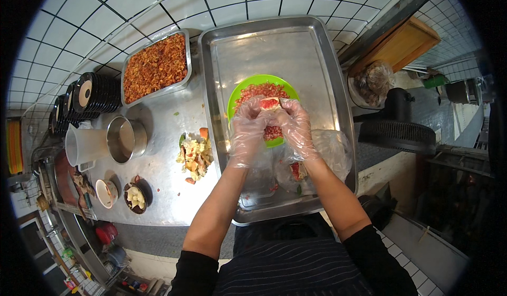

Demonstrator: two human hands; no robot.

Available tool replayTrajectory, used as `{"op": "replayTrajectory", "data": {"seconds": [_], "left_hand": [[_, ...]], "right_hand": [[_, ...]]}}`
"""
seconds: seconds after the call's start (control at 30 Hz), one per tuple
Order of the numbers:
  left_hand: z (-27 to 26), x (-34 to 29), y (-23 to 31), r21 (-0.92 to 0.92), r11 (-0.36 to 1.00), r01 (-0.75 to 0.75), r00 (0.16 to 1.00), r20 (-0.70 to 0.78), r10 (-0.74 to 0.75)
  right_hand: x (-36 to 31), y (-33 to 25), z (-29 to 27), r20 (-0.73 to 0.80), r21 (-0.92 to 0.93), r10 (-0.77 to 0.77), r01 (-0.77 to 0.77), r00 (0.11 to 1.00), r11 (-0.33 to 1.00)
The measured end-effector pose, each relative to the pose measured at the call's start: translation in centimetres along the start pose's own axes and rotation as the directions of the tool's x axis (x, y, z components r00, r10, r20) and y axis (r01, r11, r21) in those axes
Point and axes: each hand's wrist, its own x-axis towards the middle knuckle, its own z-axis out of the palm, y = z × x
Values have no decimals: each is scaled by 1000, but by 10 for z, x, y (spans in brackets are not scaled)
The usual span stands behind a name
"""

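My left hand (248, 126) and my right hand (293, 126), both in clear plastic gloves, are closed around a piece of pomegranate (270, 103), its red seeds facing up. They hold it just above a bright green plate (233, 99) with loose pomegranate seeds (262, 91) on it. The plate sits in a large metal tray (274, 47). Beside my right wrist, a clear plastic bag (338, 153) lies in the tray, with another pomegranate piece (297, 171) by it, partly covered by my forearm.
Left of the tray lies a heap of pale peel scraps (194, 158). Further left stand a metal pot (127, 140), a clear plastic jug (87, 144), two small bowls and stacked black dishes (95, 92). A metal pan of reddish-brown crumbly food (157, 67) is at the back. A black fan (397, 129) stands right.
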Motion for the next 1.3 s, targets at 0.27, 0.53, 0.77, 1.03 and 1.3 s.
{"op": "replayTrajectory", "data": {"seconds": [0.27, 0.53, 0.77, 1.03, 1.3], "left_hand": [[-17, 3, 4, -191, 981, 47, 993, 115, -25], [-33, -1, 12, -155, 975, 162, 955, 274, -115], [-47, 1, 3, -206, 964, 166, 968, 219, -120], [-44, -5, -3, 78, 991, -106, 990, 100, 98], [-35, -22, 13, 17, 999, -32, 983, 181, 29]], "right_hand": [[-4, -51, 3, 167, -256, -39, 81, 985, 963], [17, -66, -15, 452, -314, 255, -115, 854, 943], [8, -71, -3, 399, -162, 418, -386, 816, 908], [-3, -57, 7, 319, -337, 213, -99, 924, 936], [-12, -57, 6, 308, -294, 178, -84, 935, 952]]}}
